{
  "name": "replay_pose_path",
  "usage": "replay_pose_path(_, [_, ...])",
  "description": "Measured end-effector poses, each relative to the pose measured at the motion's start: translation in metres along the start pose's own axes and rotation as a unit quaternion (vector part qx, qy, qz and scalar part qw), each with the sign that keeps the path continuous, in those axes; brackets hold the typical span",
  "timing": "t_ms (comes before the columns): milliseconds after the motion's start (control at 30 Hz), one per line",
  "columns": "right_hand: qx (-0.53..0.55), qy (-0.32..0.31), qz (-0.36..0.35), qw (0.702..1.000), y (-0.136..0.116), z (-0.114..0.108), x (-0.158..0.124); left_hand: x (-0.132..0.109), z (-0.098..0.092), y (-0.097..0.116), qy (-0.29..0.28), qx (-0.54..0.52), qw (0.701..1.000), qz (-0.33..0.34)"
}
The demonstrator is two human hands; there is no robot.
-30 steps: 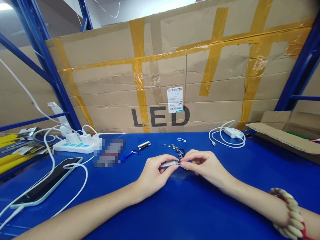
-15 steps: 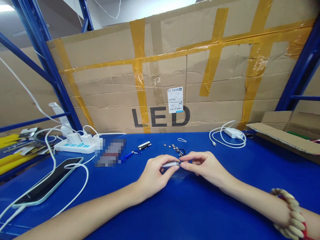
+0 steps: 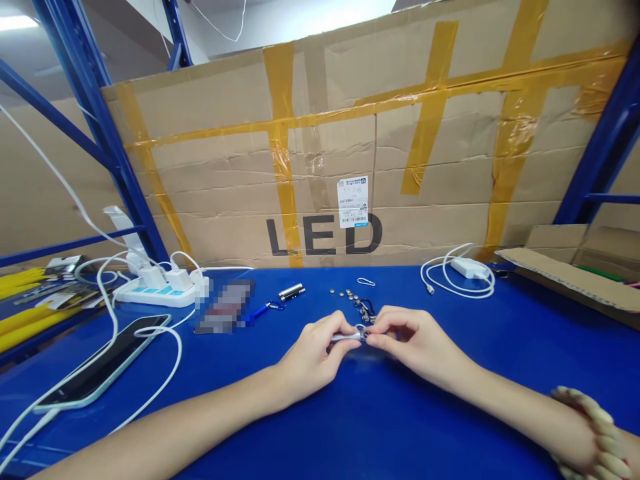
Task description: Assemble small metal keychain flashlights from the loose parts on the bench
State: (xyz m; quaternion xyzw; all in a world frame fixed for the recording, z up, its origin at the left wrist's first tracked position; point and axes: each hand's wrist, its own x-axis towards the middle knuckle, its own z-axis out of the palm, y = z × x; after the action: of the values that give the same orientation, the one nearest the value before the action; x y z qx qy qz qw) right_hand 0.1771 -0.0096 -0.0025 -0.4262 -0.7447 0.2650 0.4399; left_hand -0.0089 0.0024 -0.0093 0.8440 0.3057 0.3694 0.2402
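Observation:
My left hand [image 3: 317, 350] is closed around the barrel of a small silver flashlight [image 3: 345, 337], held level just above the blue table. At its right end, the fingertips of my right hand [image 3: 413, 333] pinch a small metal end piece [image 3: 363, 335]; whether it is joined to the barrel I cannot make out. Just beyond my fingers lie several small round button cells [image 3: 349, 293] and a black strap with metal bits [image 3: 367, 310]. A white cord loop [image 3: 366, 282] rests behind them. To the left are another silver flashlight [image 3: 291, 291] and a blue one with a clip [image 3: 265, 310].
A phone [image 3: 107, 363] with a white cable lies at left, near a power strip [image 3: 160, 293] with plugs. A pixelated patch [image 3: 225, 307] covers something there. A coiled cable with adapter [image 3: 465, 270] sits back right, beside an open cardboard box [image 3: 565, 277]. Cardboard [image 3: 225, 200] walls the back.
The right fingertips have shifted slightly at the flashlight's end, where the metal end piece now shows more. Both hands stay together, and the view has shifted slightly.

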Motion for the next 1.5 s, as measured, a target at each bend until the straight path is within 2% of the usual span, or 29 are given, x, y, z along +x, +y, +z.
replay_pose_path(133, [-0.080, -0.005, -0.061, 0.995, -0.005, -0.002, -0.004, -0.001, -0.001, -0.001, -0.003, -0.002, 1.000, 0.019])
replay_pose_path(367, [-0.118, -0.031, -0.118, 0.986, -0.002, -0.004, -0.006, -0.004, 0.000, -0.006, -0.003, -0.005, 0.999, 0.052])
replay_pose_path(667, [-0.116, -0.034, -0.146, 0.982, -0.008, -0.005, -0.007, -0.005, -0.002, 0.000, -0.017, -0.049, 0.998, 0.037])
replay_pose_path(967, [-0.145, -0.036, -0.160, 0.976, -0.006, -0.005, -0.011, -0.004, -0.002, 0.001, -0.022, -0.048, 0.998, 0.037])
replay_pose_path(1200, [-0.142, -0.042, -0.105, 0.983, -0.005, 0.000, -0.010, -0.004, -0.001, 0.000, -0.023, 0.017, 0.998, 0.057])
replay_pose_path(1367, [-0.045, -0.055, 0.024, 0.997, -0.005, 0.004, -0.007, -0.004, -0.001, -0.002, -0.017, 0.040, 0.996, 0.081])
replay_pose_path(1500, [0.026, -0.099, 0.124, 0.987, -0.004, 0.006, -0.006, -0.005, -0.001, -0.003, -0.037, 0.094, 0.988, 0.116])
